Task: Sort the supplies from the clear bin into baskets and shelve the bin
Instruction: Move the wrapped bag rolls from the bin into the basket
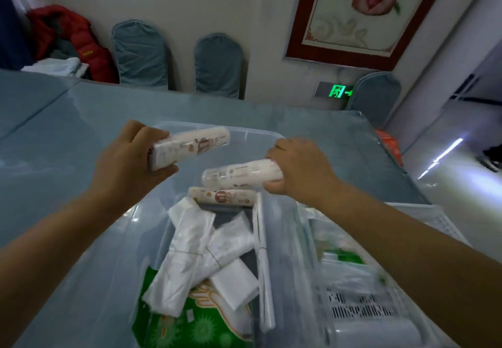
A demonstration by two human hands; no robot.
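Clearing bin rim (217,127), hands (130,157) gripping rolls (190,145)

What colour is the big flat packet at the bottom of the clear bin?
Green with white and orange print, seen in the head view: the packet lies under white wrapped bundles.

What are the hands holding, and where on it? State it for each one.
The left hand grips a wrapped sleeve of cups by its left end. The right hand grips a second sleeve by its right end, above the clear bin.

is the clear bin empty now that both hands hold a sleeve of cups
No: a third cup sleeve, white packets and a green package lie in the clear bin.
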